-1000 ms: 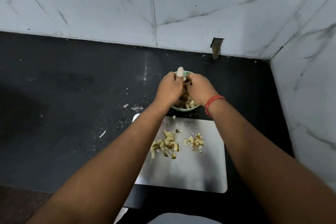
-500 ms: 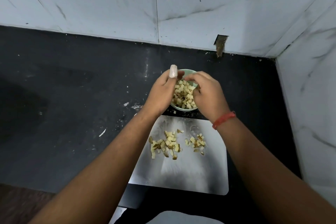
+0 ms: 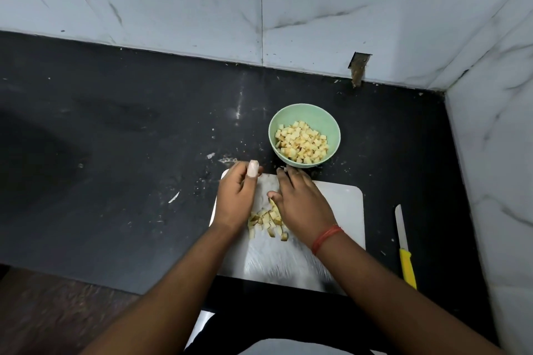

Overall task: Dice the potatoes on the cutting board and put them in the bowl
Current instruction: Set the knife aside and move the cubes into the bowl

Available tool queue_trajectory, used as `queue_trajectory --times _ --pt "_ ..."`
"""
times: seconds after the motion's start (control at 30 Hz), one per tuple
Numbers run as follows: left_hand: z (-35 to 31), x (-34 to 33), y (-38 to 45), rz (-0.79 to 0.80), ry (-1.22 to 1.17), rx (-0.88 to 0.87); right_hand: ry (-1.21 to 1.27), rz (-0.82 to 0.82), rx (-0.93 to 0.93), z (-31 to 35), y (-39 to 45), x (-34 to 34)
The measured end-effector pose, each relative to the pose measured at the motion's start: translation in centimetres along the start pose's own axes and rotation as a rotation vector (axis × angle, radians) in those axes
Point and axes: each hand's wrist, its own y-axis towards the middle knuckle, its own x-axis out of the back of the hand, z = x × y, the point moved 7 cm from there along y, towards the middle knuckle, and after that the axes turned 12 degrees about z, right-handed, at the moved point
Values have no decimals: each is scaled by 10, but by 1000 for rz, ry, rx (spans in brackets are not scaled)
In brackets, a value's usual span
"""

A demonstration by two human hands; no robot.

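Black desk [image 3: 115, 153] under marbled white wall tiles. At centre frame, white cutting board [image 3: 340, 210] with a small heap of diced potatoes [image 3: 266, 220] lying between left hand [image 3: 236, 199] and right hand [image 3: 300, 204], both grips touching the heap's edges. Fingers loosely extended, clamped on nothing, palms down, wrists angled inward. Above the board, green bowl [image 3: 304, 135] holding more dice. At right edge, yellow-handled knife [image 3: 403, 245] lying apart on the desk. Red thread [image 3: 326, 238] round the right wrist.
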Motion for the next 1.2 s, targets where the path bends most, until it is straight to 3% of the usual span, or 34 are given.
queue_trajectory --times 0.1,0.27,0.37,0.5,0.6,0.77,0.97,1.2 --pt "3 2 -4 14 47 -22 1 38 18 3 9 -4" --pt "8 6 -9 37 128 -55 48 -110 110 3 -4 5" --pt "10 2 -15 73 188 -86 86 -112 183 2 -13 6" --pt "12 -12 -23 247 360 -218 167 -90 281 -9 -28 10" --pt "15 -24 -30 410 532 -304 212 -108 211 -38 -45 7" --pt "21 -50 -41 569 771 -384 -34 74 222 -35 -52 -23" --pt "26 -56 -38 439 857 -483 -58 42 321 -12 -35 -26" --pt "23 -60 -36 368 915 -467 -5 -152 317 -14 -34 -22"
